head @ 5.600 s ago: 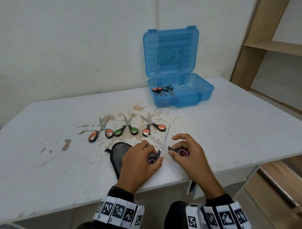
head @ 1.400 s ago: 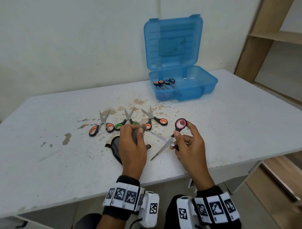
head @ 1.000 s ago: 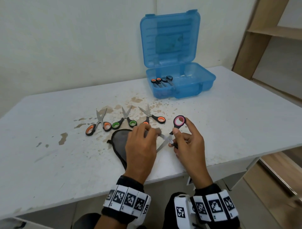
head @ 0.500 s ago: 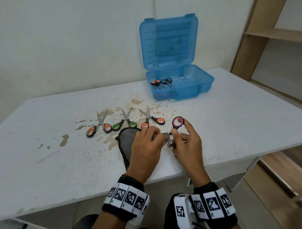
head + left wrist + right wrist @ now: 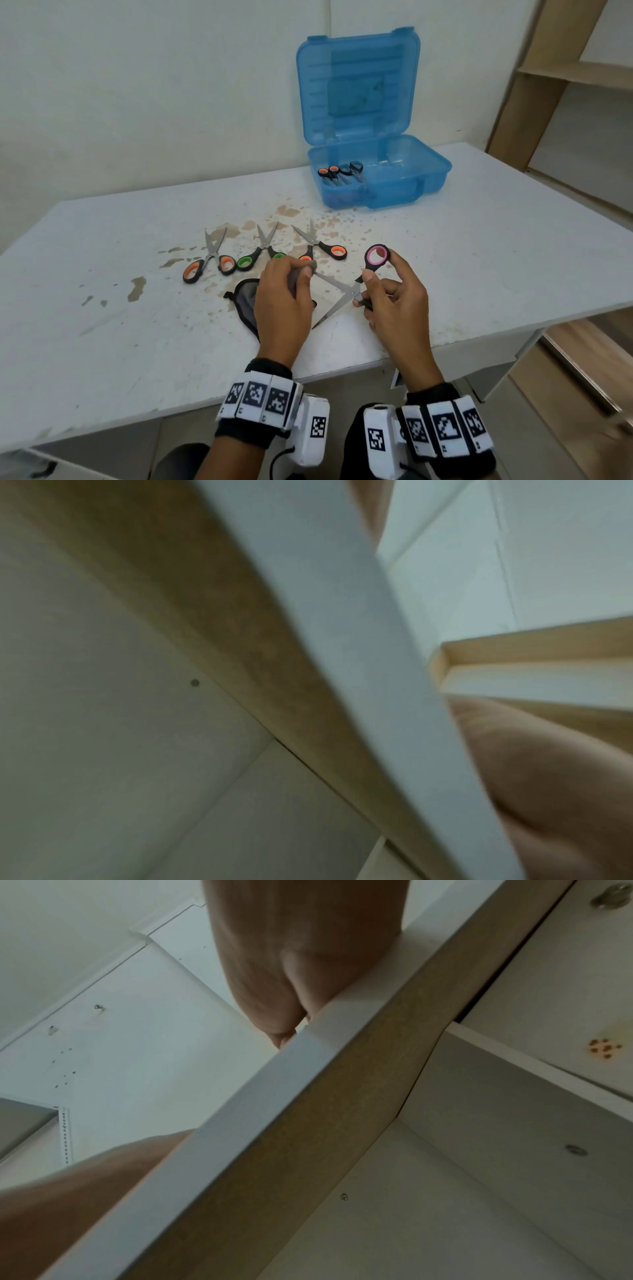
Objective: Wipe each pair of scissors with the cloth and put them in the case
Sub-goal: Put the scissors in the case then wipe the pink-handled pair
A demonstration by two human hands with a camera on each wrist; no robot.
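In the head view my right hand [image 5: 383,291] holds the pink-handled scissors [image 5: 346,291] spread wide open above the table's front edge, one pink ring [image 5: 376,255] raised between finger and thumb. My left hand [image 5: 291,277] pinches the grey cloth [image 5: 248,301] around the tip end of the upper blade. Three more scissors lie in a row behind: an orange pair [image 5: 209,262], a green pair [image 5: 258,255] and another orange pair [image 5: 320,246]. The blue case [image 5: 424,178] stands open at the back with two pairs [image 5: 339,171] inside. Both wrist views show only the table's edge and underside.
The white table [image 5: 102,342] is stained brown around the scissors row. A wooden shelf unit [image 5: 548,78] stands at the right. The case lid [image 5: 359,82] stands upright against the wall.
My left hand has slid the cloth out along the blade from near the pivot to its tip, and the blades show again. The right hand keeps its hold.
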